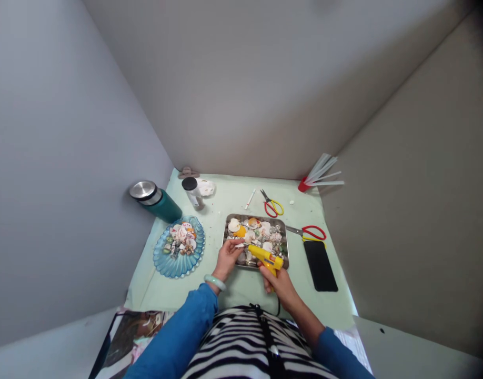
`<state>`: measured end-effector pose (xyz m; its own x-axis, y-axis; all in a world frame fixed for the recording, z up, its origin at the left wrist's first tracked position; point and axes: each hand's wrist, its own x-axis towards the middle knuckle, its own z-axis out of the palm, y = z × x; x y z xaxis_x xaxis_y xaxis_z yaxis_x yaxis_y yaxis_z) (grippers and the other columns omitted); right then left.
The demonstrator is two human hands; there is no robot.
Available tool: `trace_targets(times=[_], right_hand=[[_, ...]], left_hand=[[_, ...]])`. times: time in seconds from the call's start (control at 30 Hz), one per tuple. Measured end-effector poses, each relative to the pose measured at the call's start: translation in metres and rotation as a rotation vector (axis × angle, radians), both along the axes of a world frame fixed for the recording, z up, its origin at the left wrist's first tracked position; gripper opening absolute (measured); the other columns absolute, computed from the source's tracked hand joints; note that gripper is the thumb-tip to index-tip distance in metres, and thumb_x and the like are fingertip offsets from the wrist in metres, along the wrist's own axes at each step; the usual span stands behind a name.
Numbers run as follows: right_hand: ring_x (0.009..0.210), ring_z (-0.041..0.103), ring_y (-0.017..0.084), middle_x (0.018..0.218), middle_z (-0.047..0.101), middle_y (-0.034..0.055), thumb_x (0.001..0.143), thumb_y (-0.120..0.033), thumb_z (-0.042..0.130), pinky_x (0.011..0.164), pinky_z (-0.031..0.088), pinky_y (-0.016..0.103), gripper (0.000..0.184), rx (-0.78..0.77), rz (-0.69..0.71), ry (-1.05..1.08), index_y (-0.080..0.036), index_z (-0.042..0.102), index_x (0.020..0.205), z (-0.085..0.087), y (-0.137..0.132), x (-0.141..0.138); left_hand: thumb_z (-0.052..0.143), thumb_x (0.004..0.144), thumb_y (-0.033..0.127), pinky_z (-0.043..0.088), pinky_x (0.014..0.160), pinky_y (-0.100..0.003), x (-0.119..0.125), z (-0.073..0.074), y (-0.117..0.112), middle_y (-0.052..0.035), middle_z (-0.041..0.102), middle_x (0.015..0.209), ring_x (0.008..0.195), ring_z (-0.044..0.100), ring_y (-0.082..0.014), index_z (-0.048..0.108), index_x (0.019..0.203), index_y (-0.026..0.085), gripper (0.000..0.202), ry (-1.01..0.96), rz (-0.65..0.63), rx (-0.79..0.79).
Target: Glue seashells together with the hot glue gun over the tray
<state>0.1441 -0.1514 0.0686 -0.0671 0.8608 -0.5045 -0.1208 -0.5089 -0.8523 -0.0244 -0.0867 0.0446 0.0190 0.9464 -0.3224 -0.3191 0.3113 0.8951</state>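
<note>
In my right hand [277, 280] is a yellow hot glue gun [265, 256], its handle wrapped by my fingers and its nozzle pointing left. My left hand [228, 256] pinches a small whitish piece [240, 245], perhaps a shell, right at the nozzle tip; its exact kind is too small to tell. Both hands are over the near edge of a metal tray [286, 247] filled with seashells [266, 229] of white, orange and brown tones. Part of the tray's near side is hidden behind my hands.
On the left are a blue glass plate [162, 263] of shells, a green thermos [166, 205] and a black-lidded jar [194, 196]. Scissors [271, 204], a second pair of scissors [313, 231], a black phone [321, 266] and a red cup [303, 184] of glue sticks lie right. Partition walls enclose the table.
</note>
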Motion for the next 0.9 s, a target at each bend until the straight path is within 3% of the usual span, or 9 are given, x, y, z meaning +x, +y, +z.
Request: trace_targets(times=[0.5,0.6,0.7,0.9], right_hand=[[0.034,0.04,0.007,0.043,0.048,-0.0071,0.069,-0.056,0.066,0.037,0.033,0.02,0.048,0.001,-0.007,-0.107,-0.012,0.063,0.088,-0.004,0.006,0.006],[0.034,0.04,0.008,0.043,0.049,-0.0069,0.067,-0.055,0.067,0.036,0.033,0.02,0.049,-0.004,-0.009,-0.111,-0.012,0.064,0.09,-0.005,0.006,0.004],[0.035,0.042,0.008,0.043,0.049,-0.0064,0.066,-0.054,0.068,0.036,0.035,0.02,0.048,0.003,-0.018,-0.12,-0.012,0.065,0.09,-0.004,0.008,0.002],[0.036,0.042,0.009,0.043,0.05,-0.0055,0.066,-0.052,0.069,0.035,0.037,0.021,0.045,0.029,-0.042,-0.141,-0.013,0.066,0.088,-0.005,0.012,0.0]], left_hand=[[0.081,0.057,0.034,0.047,0.09,-0.037,0.001,-0.001,0.002,-0.0128,0.069,0.109,0.101,0.065,-0.0236,0.064,0.083,0.014,0.037,0.016,0.059,-0.1],[0.079,0.059,0.038,0.05,0.086,-0.036,0.002,-0.002,0.002,-0.0104,0.072,0.094,0.09,0.068,-0.0213,0.062,0.084,0.014,0.039,0.01,0.045,-0.13],[0.078,0.06,0.043,0.054,0.073,-0.035,0.006,-0.004,0.0,-0.006,0.071,0.071,0.071,0.07,-0.0207,0.057,0.082,0.015,0.041,0.018,0.0,-0.165],[0.07,0.069,0.043,0.045,0.044,-0.025,0.009,-0.006,-0.005,0.0015,0.06,0.042,0.038,0.057,-0.0155,0.053,0.081,0.018,0.033,0.129,-0.063,-0.197]])
